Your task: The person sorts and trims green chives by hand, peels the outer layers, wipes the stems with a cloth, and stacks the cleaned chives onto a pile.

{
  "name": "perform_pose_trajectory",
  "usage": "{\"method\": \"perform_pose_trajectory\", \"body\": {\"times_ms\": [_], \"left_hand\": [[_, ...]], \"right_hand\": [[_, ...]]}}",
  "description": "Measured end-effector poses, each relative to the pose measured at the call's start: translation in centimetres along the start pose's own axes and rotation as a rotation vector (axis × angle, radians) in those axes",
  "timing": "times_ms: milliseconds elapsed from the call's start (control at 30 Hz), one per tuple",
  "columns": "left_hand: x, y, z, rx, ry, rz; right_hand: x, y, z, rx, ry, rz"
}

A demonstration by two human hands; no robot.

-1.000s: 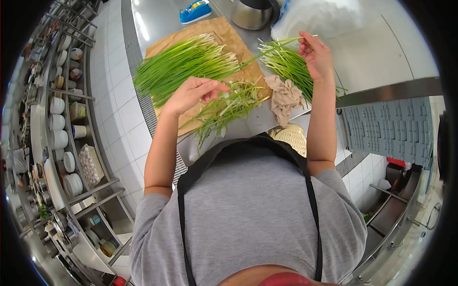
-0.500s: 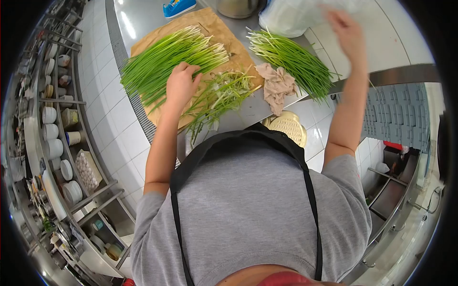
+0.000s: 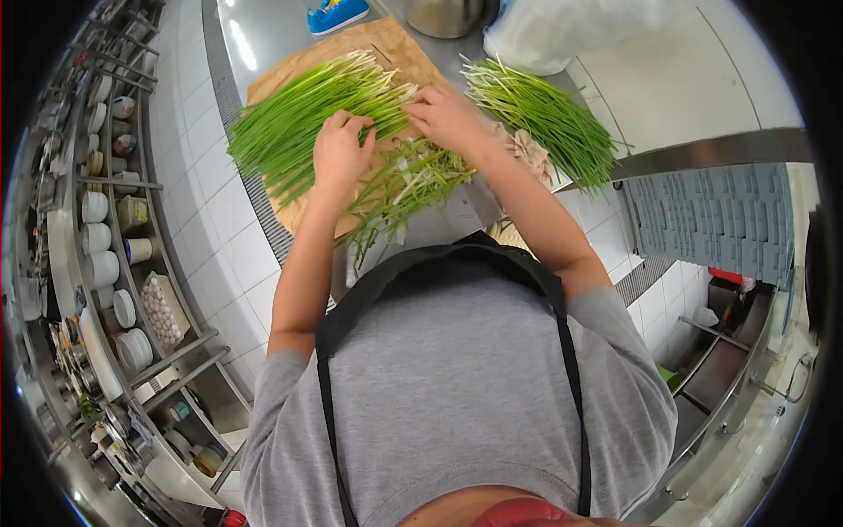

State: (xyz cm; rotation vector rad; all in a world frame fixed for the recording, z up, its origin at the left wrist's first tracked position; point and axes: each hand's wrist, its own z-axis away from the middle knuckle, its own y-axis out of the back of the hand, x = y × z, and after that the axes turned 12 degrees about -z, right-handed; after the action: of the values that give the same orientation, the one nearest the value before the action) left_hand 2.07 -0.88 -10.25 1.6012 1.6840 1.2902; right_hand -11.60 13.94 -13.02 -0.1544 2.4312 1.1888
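A broad pile of garlic chives [image 3: 299, 127] lies on brown paper [image 3: 399, 44], its white ends pointing to the upper right. Over the near edge of this pile my left hand [image 3: 344, 149] has its fingers curled onto the stalks. At the white ends, my right hand [image 3: 446, 116] has its fingertips pinched together; what is between them is mostly hidden. Just below both hands is a loose heap of trimmed leaves and stalk scraps [image 3: 408, 180]. A second bunch of chives [image 3: 544, 119] lies to the right, past my right wrist.
A crumpled beige cloth [image 3: 529, 156] is partly behind my right forearm. At the back of the steel table stand a blue tape dispenser [image 3: 338, 15], a metal pot [image 3: 443, 16] and a clear plastic bag [image 3: 536, 39]. Shelves with white bowls [image 3: 98, 237] run along the left.
My right hand has come down and left from above the plastic bag to the white ends of the chive pile. My left hand stays nearly where it was.
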Motion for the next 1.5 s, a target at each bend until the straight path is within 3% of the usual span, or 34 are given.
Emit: {"method": "perform_pose_trajectory", "body": {"times_ms": [167,267,333,467,733,767,833,967,1167,1367,1433,1500], "left_hand": [[-0.8,1.6,0.0,-0.016,0.092,0.058],[-1.3,2.1,-0.1,-0.037,0.043,0.122],[-0.6,3.3,-0.4,-0.160,0.031,0.220],[0.6,4.4,-0.6,-0.459,0.205,0.463],[0.9,4.0,-0.7,-0.503,0.254,0.737],[0.7,3.8,-0.6,-0.504,0.252,0.768],[0.6,4.2,-0.5,-0.568,0.242,0.675],[-0.1,4.7,-0.1,-0.753,0.229,0.362],[0.5,6.1,0.8,-0.269,0.057,0.153],[2.5,5.4,-0.9,-0.202,-0.024,0.248],[3.0,5.6,-1.0,-0.246,0.065,0.347],[3.2,5.8,-1.2,-0.267,0.088,0.381]], "right_hand": [[-0.5,-0.2,0.1,-0.057,0.055,0.039],[-1.5,1.2,-0.5,-0.033,0.076,-0.061],[-2.7,2.9,-1.0,-0.025,0.081,-0.184],[-3.4,5.1,-1.3,-0.007,-0.058,-0.486],[-3.8,5.6,-1.2,0.185,-0.207,-0.577],[-3.8,5.5,-1.2,0.187,-0.305,-0.639],[-3.8,5.2,-1.2,0.188,-0.504,-0.763],[-2.9,5.2,-1.0,0.260,-0.524,-0.614],[-2.4,6.0,-0.4,0.106,-0.579,-0.669],[-3.4,6.2,-0.8,0.044,-0.568,-0.997],[-3.5,6.8,-0.8,0.041,-0.584,-0.993],[-4.0,7.4,-1.1,0.188,-0.242,-0.528]]}}
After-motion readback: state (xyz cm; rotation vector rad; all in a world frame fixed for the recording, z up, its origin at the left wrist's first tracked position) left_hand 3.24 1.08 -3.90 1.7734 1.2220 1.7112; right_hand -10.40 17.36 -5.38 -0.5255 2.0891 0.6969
